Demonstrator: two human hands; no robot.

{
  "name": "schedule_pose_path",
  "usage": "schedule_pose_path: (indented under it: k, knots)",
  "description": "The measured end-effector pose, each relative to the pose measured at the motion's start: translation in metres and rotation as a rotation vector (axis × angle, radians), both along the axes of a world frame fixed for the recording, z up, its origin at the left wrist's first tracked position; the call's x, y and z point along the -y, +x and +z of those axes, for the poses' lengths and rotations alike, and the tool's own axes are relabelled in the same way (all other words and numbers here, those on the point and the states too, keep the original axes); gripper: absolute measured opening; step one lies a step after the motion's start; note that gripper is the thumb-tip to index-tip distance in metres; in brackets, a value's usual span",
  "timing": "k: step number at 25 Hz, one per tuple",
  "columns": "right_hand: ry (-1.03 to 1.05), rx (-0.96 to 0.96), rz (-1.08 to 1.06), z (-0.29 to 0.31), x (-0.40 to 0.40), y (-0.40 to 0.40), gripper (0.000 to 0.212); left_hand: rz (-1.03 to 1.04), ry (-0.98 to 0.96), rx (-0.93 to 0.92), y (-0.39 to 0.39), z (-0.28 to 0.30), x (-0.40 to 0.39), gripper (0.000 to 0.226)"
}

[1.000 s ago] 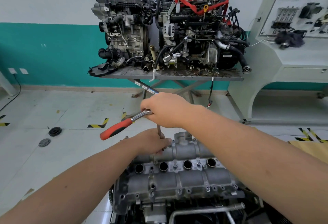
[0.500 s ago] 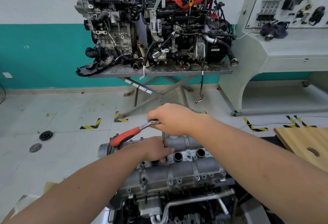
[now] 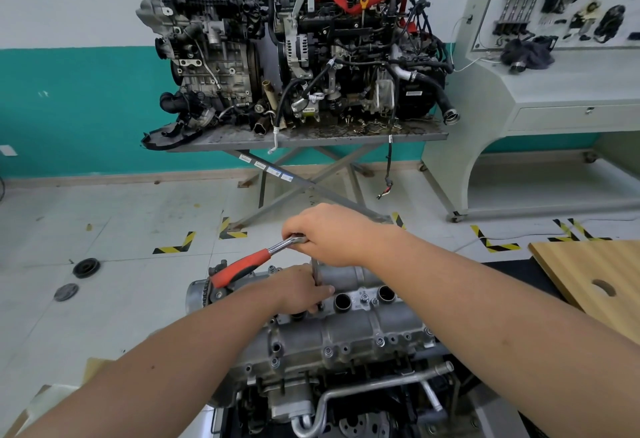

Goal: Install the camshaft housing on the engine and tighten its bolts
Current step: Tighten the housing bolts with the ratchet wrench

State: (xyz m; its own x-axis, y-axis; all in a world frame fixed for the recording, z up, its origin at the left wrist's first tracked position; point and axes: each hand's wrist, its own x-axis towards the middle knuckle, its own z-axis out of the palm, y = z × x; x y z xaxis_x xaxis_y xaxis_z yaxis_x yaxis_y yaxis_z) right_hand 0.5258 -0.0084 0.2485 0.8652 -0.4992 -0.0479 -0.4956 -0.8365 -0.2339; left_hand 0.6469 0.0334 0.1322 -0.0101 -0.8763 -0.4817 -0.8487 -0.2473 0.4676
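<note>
Since a second ago the view has been carried back and to the right, so the camshaft housing (image 3: 346, 330) is now seen lower and nearer, and the ratchet's red handle (image 3: 239, 269) has been swung down a little toward its left end.

Nearest, the housing is seated on top of the engine (image 3: 329, 396), a rough-cast grey aluminium cover with rounded lobes, dark round wells and small flanged bolt heads along its edges. A bent bright metal pipe (image 3: 377, 385) is seen crossing below it.

Over the housing, the left hand (image 3: 301, 290) is closed round the foot of the extension bar (image 3: 316, 273), steadying it over a bolt that is hidden. Above it, the right hand (image 3: 332, 235) is clenched on the chromed ratchet head.

Bolt tightening appears to be under way; next, a handle stroke is called for, with the bar kept upright.

Beyond, two display engines are carried on a steel scissor table (image 3: 311, 136).
</note>
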Motion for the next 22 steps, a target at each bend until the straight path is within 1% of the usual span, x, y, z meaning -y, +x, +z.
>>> schedule_pose_path:
  k: [2, 7, 14, 19, 20, 22]
  knots:
    - [0.005, 0.004, -0.006, 0.001, 0.001, -0.001, 0.020, 0.012, -0.005, -0.016, 0.000, -0.001, 0.001, 0.026]
    - [0.004, 0.010, -0.018, 0.000, 0.004, 0.000, 0.021, 0.030, -0.035, -0.006, 0.000, -0.003, 0.006, 0.030]
    - [0.020, 0.025, -0.016, -0.002, 0.009, -0.001, 0.019, -0.017, -0.032, 0.021, -0.002, -0.005, 0.007, 0.032]
    - [0.025, -0.035, 0.016, -0.011, 0.006, -0.007, 0.019, -0.089, -0.049, 0.131, -0.005, -0.009, 0.000, 0.046]
    - [0.031, -0.028, 0.020, -0.011, 0.005, -0.007, 0.019, -0.088, -0.057, 0.133, -0.005, -0.009, 0.000, 0.046]
    - [0.029, 0.009, 0.018, -0.006, 0.007, -0.005, 0.018, -0.057, -0.050, 0.059, -0.005, -0.005, 0.002, 0.040]
